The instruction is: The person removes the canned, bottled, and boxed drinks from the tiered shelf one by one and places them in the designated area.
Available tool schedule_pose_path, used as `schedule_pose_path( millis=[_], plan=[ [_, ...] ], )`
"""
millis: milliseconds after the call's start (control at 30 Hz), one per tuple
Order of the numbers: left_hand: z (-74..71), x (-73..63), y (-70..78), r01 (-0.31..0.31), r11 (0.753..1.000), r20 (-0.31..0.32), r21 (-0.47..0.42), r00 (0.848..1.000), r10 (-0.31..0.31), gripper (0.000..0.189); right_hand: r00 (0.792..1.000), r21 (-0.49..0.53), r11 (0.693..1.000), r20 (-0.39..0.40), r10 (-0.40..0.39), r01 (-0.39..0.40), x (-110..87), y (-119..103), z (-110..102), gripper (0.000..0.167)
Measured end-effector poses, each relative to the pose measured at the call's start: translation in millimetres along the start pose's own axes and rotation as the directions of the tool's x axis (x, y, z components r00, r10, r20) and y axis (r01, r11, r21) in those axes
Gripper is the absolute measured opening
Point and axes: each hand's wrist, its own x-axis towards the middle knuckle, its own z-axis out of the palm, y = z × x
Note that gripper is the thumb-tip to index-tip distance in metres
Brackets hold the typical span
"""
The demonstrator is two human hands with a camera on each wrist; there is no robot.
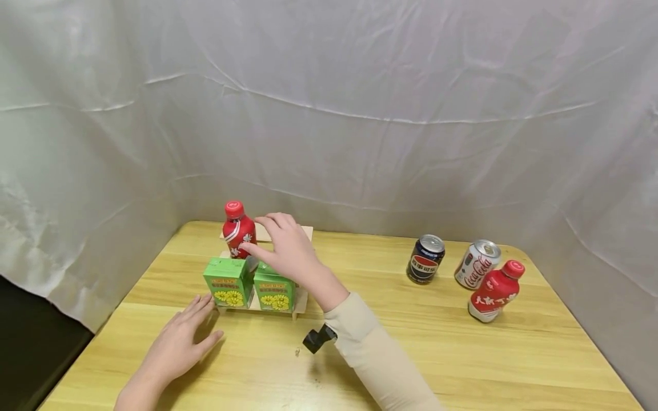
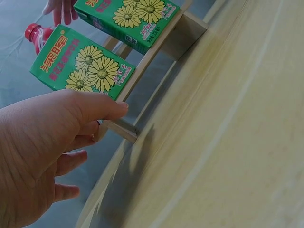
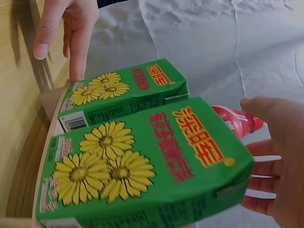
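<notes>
Beige sleeve foremost, we are finding right hand and left hand loose-fingered, empty, and judging the red bottle, upright behind the left green carton, likely slick, weighty, best gripped mid-body

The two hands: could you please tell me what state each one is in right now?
Left hand: open, beside the wooden rack.
Right hand: open, near the racked red bottle.

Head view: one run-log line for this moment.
left hand: near wooden rack | right hand: at red bottle, contact unclear | rack front: two green cartons | table right: two cans, another red bottle
</notes>
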Motion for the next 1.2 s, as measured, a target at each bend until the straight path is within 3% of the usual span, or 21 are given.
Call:
schedule_pose_path(
  millis=[300,1200],
  plan=[
    [1.2,4.5,-0.4,0.003,1.0,0.005,0.008,1.0,-0.003,0.071,0.999,-0.055,0.997,0.023,0.046,-0.045,12.4,-4.1,9.0,0.064],
    [1.3,0.2,-2.1,0.0,1.0,0.005,0.001,1.0,0.0,0.07,0.994,-0.164,0.985,0.084,0.07,-0.055,31.1,-18.2,19.9,0.065]
  ],
)
